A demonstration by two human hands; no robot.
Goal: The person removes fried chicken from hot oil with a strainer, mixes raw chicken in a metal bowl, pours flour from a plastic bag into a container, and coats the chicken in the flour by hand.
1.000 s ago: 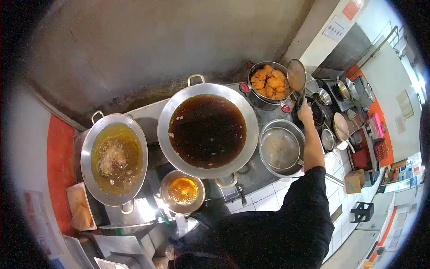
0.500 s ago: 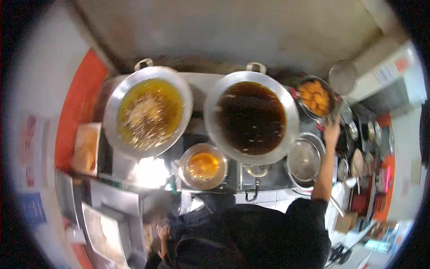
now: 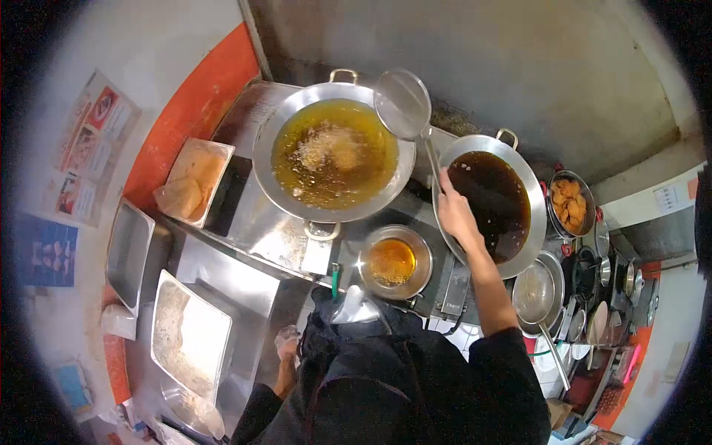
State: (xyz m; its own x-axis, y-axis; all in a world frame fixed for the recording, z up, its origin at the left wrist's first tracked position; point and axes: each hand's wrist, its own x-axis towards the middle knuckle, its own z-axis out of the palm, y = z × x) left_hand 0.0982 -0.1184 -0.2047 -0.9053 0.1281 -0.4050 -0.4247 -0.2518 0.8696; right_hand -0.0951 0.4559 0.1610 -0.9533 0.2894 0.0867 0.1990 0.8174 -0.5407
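Observation:
My right hand (image 3: 458,215) is closed around the long handle of a mesh skimmer (image 3: 403,104), whose round net hangs at the right rim of the left wok (image 3: 267,178). In that wok, pale food bubbles in yellow oil. The same arm reaches over the right wok (image 3: 535,222), which holds dark brown oil. Down at the lower left, my left hand (image 3: 287,345) is close to my body beside the steel counter, with clear plastic about its fingers; I cannot tell whether it grips anything.
A steel bowl (image 3: 423,274) of amber oil stands in front of the woks. Fried pieces fill a pan (image 3: 575,174) at the far right. Another strainer (image 3: 544,293) rests over a pot. Left are a food tray (image 3: 216,152) and a tray of white powder (image 3: 189,319).
My right hand has moved left from beside the pan of fried pieces, bringing the skimmer over to the left wok. The view has shifted and tilted; my left hand stays low.

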